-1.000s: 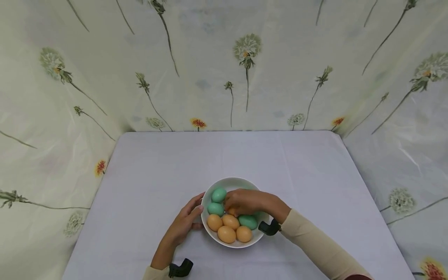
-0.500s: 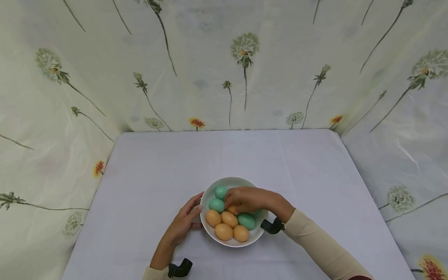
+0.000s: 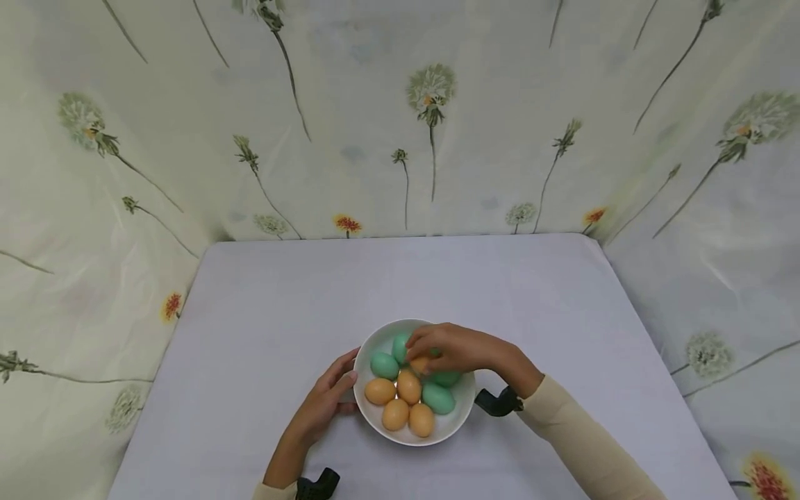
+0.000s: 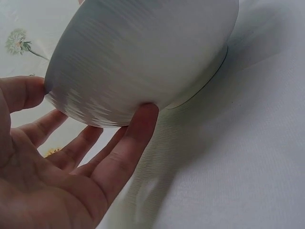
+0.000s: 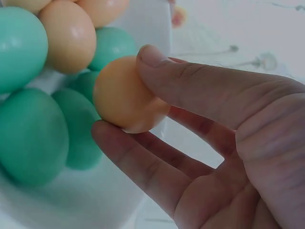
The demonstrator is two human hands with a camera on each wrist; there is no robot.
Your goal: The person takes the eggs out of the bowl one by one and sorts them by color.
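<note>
A white bowl (image 3: 462,413) holds several green eggs (image 3: 439,398) and several light-brown eggs (image 3: 380,391). My right hand (image 3: 453,346) is over the bowl's right side in the head view. Its thumb and fingers pinch a light-brown egg (image 5: 126,95), raised just above the other eggs. The palm side shows in the right wrist view. My left hand (image 3: 325,396) rests against the left outside of the bowl, fingers spread and fairly straight. In the left wrist view, the thumb meets the rim and the fingertips (image 4: 145,114) touch the outer wall.
A white cloth covers the table (image 3: 281,292), and the bowl stands near its front middle. Flower-printed sheets (image 3: 375,118) hang behind and at both sides. A dark wrist mount (image 3: 496,403) sits at the right wrist, another mount (image 3: 317,484) at the left.
My right hand has risen a little and shifted right with the light-brown egg. Several eggs in the bowl have shifted slightly. The left hand keeps its place at the rim.
</note>
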